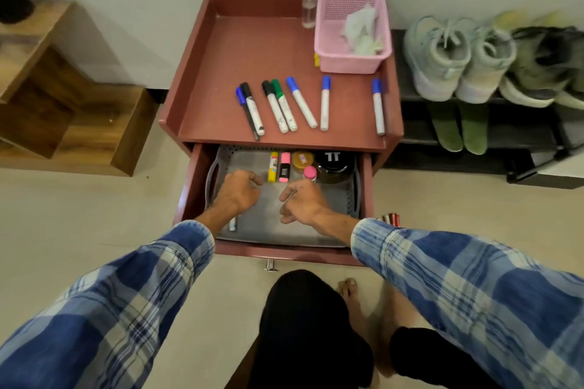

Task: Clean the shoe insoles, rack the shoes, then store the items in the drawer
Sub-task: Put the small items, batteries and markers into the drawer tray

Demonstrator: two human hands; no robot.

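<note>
Plaid sleeves reach forward into the open drawer. Both hands hover low over its grey tray: the left hand has fingers loosely curled with nothing showing in them, and the right hand is loosely spread and empty. Highlighters and jars sit packed along the tray's back edge, probably to leave room in front. Seven markers lie on the tabletop just above, not yet stored. Shoes stand on the rack with the insoles below.

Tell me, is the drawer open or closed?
Open: the drawer is pulled out, showing the grey tray and a pink highlighter inside.
</note>
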